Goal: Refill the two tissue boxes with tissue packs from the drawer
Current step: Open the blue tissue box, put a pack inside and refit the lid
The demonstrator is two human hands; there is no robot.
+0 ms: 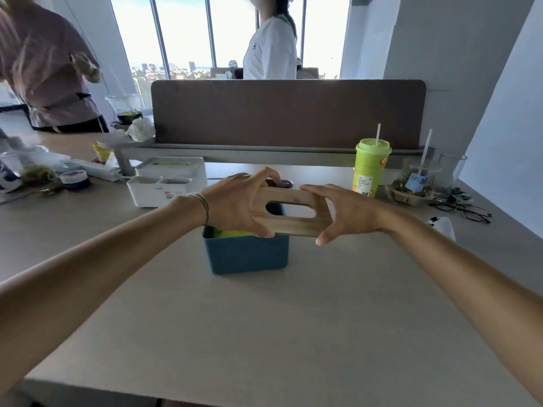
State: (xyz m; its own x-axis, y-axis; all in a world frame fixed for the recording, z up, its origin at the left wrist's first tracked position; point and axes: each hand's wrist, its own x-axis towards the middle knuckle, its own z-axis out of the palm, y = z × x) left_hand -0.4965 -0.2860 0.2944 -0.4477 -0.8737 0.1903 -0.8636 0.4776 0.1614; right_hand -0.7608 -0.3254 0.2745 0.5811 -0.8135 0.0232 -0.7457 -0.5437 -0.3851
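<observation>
A blue tissue box (246,254) stands in the middle of the desk with a yellow-green tissue pack (232,234) showing inside. Its wooden lid (289,223), with an oval slot, is held tilted just above the box's open top. My left hand (235,204) grips the lid's left end and my right hand (343,211) grips its right end. A white tissue box (169,183) with side compartments sits behind and to the left, green showing through its top slot. The drawer is out of view.
A green cup with a straw (370,168) stands at the right, beside a clear cup in a carrier (417,183) and black glasses (464,210). A brown divider panel (288,113) closes the desk's far side. Food containers (32,168) clutter the left. Two people stand beyond.
</observation>
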